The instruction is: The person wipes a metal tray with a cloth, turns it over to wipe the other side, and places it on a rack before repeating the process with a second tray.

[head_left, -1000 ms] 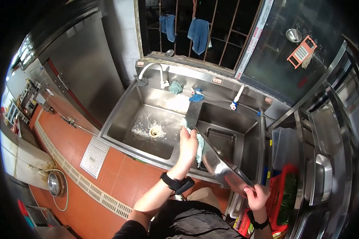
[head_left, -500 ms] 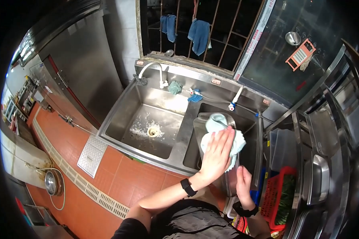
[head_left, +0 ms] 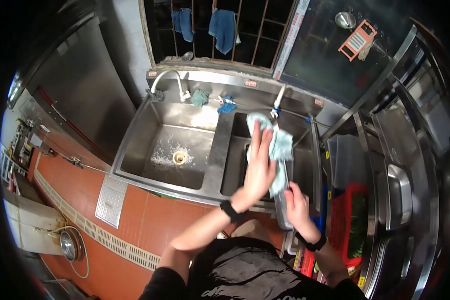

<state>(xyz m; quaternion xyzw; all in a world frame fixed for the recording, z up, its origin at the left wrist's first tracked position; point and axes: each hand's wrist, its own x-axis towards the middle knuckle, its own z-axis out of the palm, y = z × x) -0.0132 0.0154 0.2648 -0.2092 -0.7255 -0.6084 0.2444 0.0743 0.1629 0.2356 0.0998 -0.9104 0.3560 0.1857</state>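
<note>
My left hand [head_left: 260,167] lies over a pale green cloth [head_left: 282,147] above the right sink basin, its fingers stretched along the cloth and pressing it against a metal pan [head_left: 283,216]. The pan is tilted and mostly hidden behind the cloth and my hands. My right hand [head_left: 298,207] is closed on the pan's near right edge, thumb up. Part of the right basin [head_left: 232,167] shows around the pan.
To the left is another sink basin [head_left: 157,145] with white scraps around its drain [head_left: 180,158]. White faucets [head_left: 184,94] and scrunched cloths [head_left: 200,98] line the back ledge. A metal rack [head_left: 357,150] and red basket [head_left: 342,225] stand close on the right.
My left hand and the cloth have shifted across the pan, and the pan now appears turned more edge-on. My right hand keeps its hold. The whole view has shifted.
</note>
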